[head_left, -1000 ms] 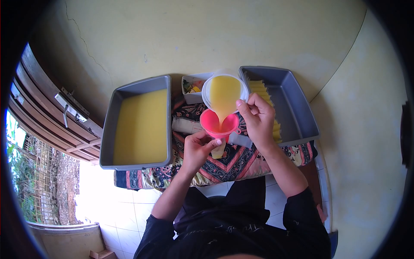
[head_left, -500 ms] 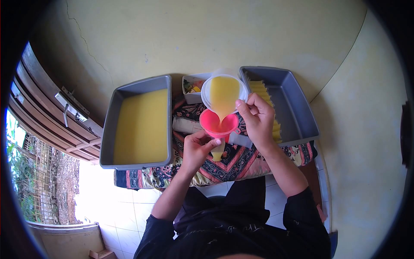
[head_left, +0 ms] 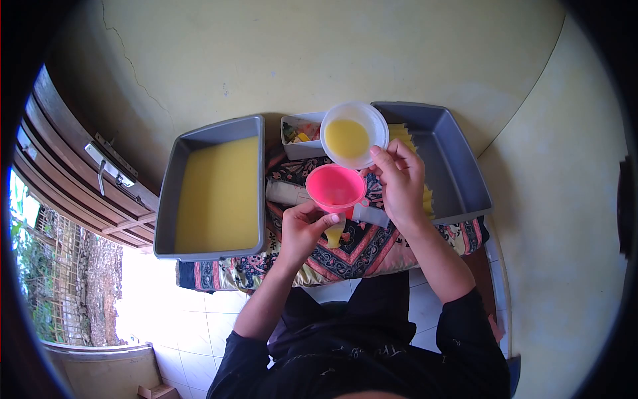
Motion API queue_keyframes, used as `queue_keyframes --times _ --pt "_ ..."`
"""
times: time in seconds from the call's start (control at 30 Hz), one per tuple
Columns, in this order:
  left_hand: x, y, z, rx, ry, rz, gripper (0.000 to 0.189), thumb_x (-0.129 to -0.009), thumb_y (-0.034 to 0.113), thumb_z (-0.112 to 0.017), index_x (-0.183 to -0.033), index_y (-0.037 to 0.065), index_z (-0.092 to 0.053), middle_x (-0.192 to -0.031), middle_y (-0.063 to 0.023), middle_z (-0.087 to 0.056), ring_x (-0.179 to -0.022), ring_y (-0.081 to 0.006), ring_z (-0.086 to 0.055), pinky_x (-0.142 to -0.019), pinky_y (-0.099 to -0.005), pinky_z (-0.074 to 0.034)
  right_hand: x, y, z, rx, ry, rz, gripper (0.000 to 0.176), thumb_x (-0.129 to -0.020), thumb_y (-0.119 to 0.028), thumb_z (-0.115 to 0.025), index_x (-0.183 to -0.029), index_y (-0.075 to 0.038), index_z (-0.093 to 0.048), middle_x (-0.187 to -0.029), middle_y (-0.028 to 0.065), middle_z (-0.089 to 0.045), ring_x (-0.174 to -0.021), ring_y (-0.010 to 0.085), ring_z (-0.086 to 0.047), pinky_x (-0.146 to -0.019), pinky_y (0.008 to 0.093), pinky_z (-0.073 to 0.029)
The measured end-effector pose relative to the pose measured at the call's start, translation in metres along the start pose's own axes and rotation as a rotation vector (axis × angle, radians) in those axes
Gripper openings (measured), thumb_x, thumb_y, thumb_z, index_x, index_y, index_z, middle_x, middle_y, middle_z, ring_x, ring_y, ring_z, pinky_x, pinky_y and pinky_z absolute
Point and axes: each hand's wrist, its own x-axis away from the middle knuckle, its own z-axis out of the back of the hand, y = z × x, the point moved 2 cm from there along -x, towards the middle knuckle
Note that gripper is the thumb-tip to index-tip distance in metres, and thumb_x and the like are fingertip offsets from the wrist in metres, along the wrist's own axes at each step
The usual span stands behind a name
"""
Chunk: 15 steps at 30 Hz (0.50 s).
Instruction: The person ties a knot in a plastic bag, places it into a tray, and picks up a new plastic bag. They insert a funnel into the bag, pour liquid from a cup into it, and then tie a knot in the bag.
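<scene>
My left hand (head_left: 302,231) is closed around the neck of a pink funnel (head_left: 335,187) and the top of a narrow clear plastic bag (head_left: 334,238). Yellow liquid fills the lower part of that bag, and the funnel's spout is hidden by my fingers. Up and to the right, my right hand (head_left: 401,178) pinches the rim of a round clear plastic tub (head_left: 379,123). A pool of yellow liquid (head_left: 347,138) lies in the tub, which is tilted towards me just above the funnel. No stream runs between them.
At left stands a grey tray (head_left: 261,199) of yellow liquid. Another grey tray (head_left: 458,159) at right holds a row of narrow yellow packets (head_left: 400,136). A small white box (head_left: 302,151) with coloured bits stands behind, on a patterned cloth (head_left: 359,256). An opened door (head_left: 80,153) is at left.
The tub has tipped back and moved slightly up and right, and the stream into the funnel has stopped. My left hand has barely moved.
</scene>
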Motion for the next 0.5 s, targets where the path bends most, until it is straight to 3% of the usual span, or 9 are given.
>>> queue_keyframes --times 0.1,0.2,0.33,0.5 --pt "0.000 -0.002 0.002 -0.009 0.015 0.004 0.020 -0.083 0.005 -0.072 -0.100 -0.004 -0.067 -0.088 -0.0051 -0.070 -0.081 -0.0074 -0.062 -0.073 -0.0231 -0.050 -0.001 0.002 0.005 -0.051 0.044 -0.107 0.024 -0.090 -0.010 -0.062 -0.070 -0.004 -0.051 -0.069 0.0044 -0.056 -0.066 0.0139 -0.062 -0.063 0.0273 -0.053" --pt "0.000 0.002 0.003 -0.007 0.028 -0.034 0.022 -0.083 0.003 -0.071 -0.103 -0.005 -0.066 -0.093 -0.0066 -0.070 -0.085 -0.0086 -0.063 -0.076 -0.0241 -0.050 -0.002 0.004 0.007 -0.124 0.109 -0.149 0.023 -0.089 -0.010 -0.063 -0.070 -0.005 -0.051 -0.068 0.0049 -0.056 -0.065 0.0156 -0.063 -0.061 0.0274 -0.053" --pt "-0.002 0.010 0.009 0.011 0.070 -0.098 0.025 -0.083 0.001 -0.070 -0.107 -0.006 -0.064 -0.099 -0.0089 -0.069 -0.091 -0.0116 -0.062 -0.083 -0.0273 -0.050 0.002 0.035 0.018 -0.128 0.177 -0.159 0.023 -0.089 -0.010 -0.062 -0.070 -0.005 -0.051 -0.067 0.0047 -0.056 -0.065 0.0155 -0.063 -0.061 0.0276 -0.053" --pt "-0.007 0.024 0.017 -0.022 0.154 -0.116 0.025 -0.083 0.000 -0.070 -0.106 -0.006 -0.064 -0.100 -0.0093 -0.069 -0.093 -0.0131 -0.062 -0.086 -0.0287 -0.048 0.013 0.105 0.040 -0.013 0.254 -0.344 0.021 -0.088 -0.010 -0.062 -0.070 -0.005 -0.052 -0.066 0.0030 -0.055 -0.061 0.0136 -0.063 -0.057 0.0251 -0.052"
